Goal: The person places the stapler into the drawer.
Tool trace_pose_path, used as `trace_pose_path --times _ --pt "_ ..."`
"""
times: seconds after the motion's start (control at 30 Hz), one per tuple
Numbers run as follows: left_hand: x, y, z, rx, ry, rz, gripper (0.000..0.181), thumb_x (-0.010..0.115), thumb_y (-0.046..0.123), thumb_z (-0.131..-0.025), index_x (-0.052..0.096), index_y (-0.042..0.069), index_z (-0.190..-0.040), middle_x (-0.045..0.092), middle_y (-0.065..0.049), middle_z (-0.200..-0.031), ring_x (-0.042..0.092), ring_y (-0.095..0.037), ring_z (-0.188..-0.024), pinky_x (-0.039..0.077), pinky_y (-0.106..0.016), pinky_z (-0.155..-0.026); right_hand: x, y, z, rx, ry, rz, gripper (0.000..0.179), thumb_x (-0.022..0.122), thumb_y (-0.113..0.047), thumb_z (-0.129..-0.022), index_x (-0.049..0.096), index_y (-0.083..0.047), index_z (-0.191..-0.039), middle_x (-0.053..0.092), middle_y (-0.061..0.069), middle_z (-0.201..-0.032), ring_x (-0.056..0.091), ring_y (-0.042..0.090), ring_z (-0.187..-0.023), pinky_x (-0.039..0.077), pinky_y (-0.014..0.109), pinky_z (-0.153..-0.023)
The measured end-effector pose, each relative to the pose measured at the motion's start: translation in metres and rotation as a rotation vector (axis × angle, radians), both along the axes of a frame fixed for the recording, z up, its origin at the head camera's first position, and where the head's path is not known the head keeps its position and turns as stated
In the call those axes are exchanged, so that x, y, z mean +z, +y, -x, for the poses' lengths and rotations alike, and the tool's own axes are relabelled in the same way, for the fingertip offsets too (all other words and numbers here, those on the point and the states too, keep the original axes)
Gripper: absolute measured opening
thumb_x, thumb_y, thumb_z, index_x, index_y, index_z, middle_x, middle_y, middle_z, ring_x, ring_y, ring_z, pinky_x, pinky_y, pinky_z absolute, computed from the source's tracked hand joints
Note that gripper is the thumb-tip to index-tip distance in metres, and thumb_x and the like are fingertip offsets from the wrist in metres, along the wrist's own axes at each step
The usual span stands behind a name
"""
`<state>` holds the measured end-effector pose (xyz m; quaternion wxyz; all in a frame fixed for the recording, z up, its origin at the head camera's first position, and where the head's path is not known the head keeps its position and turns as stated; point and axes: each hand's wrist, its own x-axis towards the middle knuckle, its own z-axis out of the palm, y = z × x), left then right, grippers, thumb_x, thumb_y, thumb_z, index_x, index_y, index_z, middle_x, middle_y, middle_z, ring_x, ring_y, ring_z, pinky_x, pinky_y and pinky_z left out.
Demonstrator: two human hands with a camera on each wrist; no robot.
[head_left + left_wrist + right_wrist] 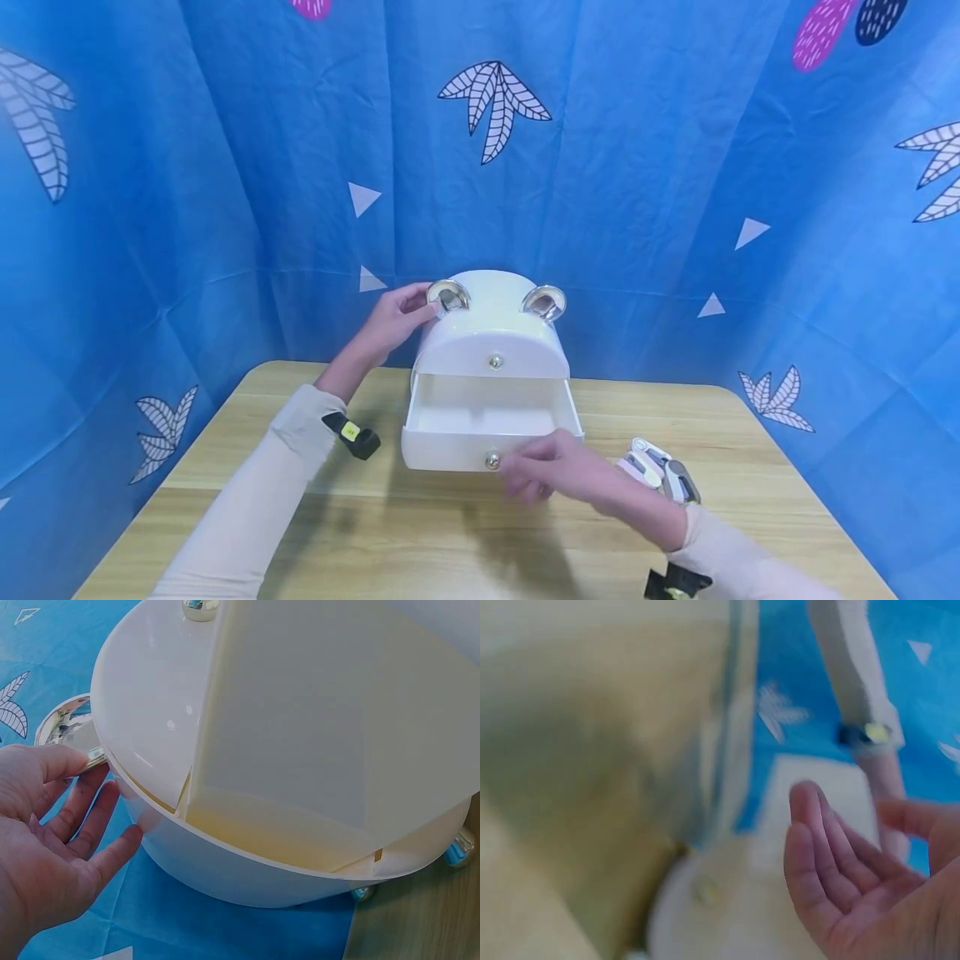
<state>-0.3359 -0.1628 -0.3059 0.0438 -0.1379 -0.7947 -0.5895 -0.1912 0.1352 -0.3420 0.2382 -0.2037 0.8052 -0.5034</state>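
Note:
A white desktop drawer box (491,333) with two shiny silver ears stands at the back of the table. Its lower drawer (480,452) is pulled out, and the inside shows bare white. The upper drawer front (457,358), with a small round knob, is closed. My left hand (397,318) pinches the left silver ear (66,724) between thumb and index finger; its other fingers lie along the box's side. Just off the lower drawer's knob (492,461) is my right hand (555,468), blurred, its fingers loosely bent with nothing between them in the right wrist view.
Several small white and grey items (663,468) lie on the wooden table (390,542) to the right, partly behind my right forearm. A blue patterned curtain (637,208) hangs close behind the box and along both sides.

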Motion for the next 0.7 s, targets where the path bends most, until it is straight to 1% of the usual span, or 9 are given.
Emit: trace_pose_path --times 0.1,0.2,0.3,0.37,0.43,0.5,0.6,0.7 --pt "0.000 0.001 0.001 0.003 -0.001 -0.005 0.045 0.062 0.015 -0.102 0.055 0.003 -0.144 0.063 -0.021 -0.136 0.059 -0.032 -0.128 0.051 -0.043 -0.107 0.022 0.020 0.007 0.034 0.074 -0.061 0.030 0.064 -0.028 -0.100 0.076 -0.003 -0.112 0.078 0.012 -0.095 0.072 0.026 -0.082 0.059 0.038 -0.078" --pt "0.000 0.001 0.001 0.005 -0.003 -0.009 0.045 0.062 0.014 -0.102 0.055 0.002 -0.144 0.064 -0.022 -0.135 0.059 -0.031 -0.126 0.052 -0.044 -0.106 0.040 0.043 0.015 0.019 0.151 -0.132 0.029 0.065 -0.029 -0.099 0.076 -0.004 -0.110 0.078 0.008 -0.094 0.072 0.022 -0.083 0.058 0.036 -0.080" --pt "0.000 0.001 0.001 0.004 -0.007 -0.004 0.045 0.062 0.015 -0.102 0.055 0.003 -0.144 0.063 -0.022 -0.135 0.059 -0.032 -0.127 0.051 -0.046 -0.107 0.052 0.067 0.024 -0.001 0.250 -0.206 0.027 0.065 -0.027 -0.100 0.076 -0.005 -0.109 0.078 0.008 -0.094 0.071 0.021 -0.082 0.059 0.034 -0.080" --pt "0.001 0.000 0.000 0.004 -0.010 0.001 0.045 0.062 0.016 -0.102 0.054 0.003 -0.145 0.063 -0.021 -0.136 0.058 -0.032 -0.128 0.050 -0.046 -0.108 0.055 0.081 0.031 -0.031 0.300 -0.261 0.026 0.065 -0.027 -0.100 0.077 -0.006 -0.109 0.077 0.006 -0.092 0.071 0.018 -0.080 0.059 0.032 -0.078" --pt "0.001 0.000 0.000 0.004 -0.010 0.006 0.045 0.061 0.016 -0.102 0.054 0.003 -0.145 0.062 -0.021 -0.137 0.058 -0.032 -0.130 0.050 -0.046 -0.109 0.055 0.095 0.039 -0.055 0.340 -0.315 0.025 0.066 -0.027 -0.100 0.076 -0.006 -0.109 0.077 0.005 -0.091 0.070 0.016 -0.078 0.059 0.030 -0.076" --pt "0.001 0.000 0.000 0.005 -0.011 0.003 0.045 0.061 0.016 -0.102 0.054 0.003 -0.145 0.062 -0.021 -0.138 0.057 -0.033 -0.131 0.049 -0.046 -0.109 0.051 0.108 0.046 -0.078 0.362 -0.374 0.024 0.067 -0.026 -0.099 0.076 -0.006 -0.108 0.076 0.003 -0.090 0.069 0.015 -0.077 0.058 0.029 -0.073" --pt "0.000 0.000 0.001 0.003 -0.008 -0.004 0.045 0.061 0.015 -0.102 0.054 0.003 -0.145 0.062 -0.021 -0.139 0.057 -0.032 -0.131 0.050 -0.045 -0.109 0.040 0.126 0.056 -0.096 0.389 -0.467 0.022 0.071 -0.025 -0.096 0.076 -0.006 -0.106 0.075 0.001 -0.090 0.067 0.014 -0.078 0.056 0.028 -0.068" --pt "0.001 0.001 0.002 -0.004 -0.005 -0.015 0.044 0.062 0.014 -0.102 0.055 0.003 -0.144 0.063 -0.021 -0.138 0.058 -0.031 -0.130 0.052 -0.041 -0.107 0.025 0.143 0.064 -0.095 0.418 -0.545 0.024 0.075 -0.023 -0.091 0.075 -0.003 -0.104 0.075 0.003 -0.090 0.066 0.014 -0.079 0.054 0.028 -0.066"
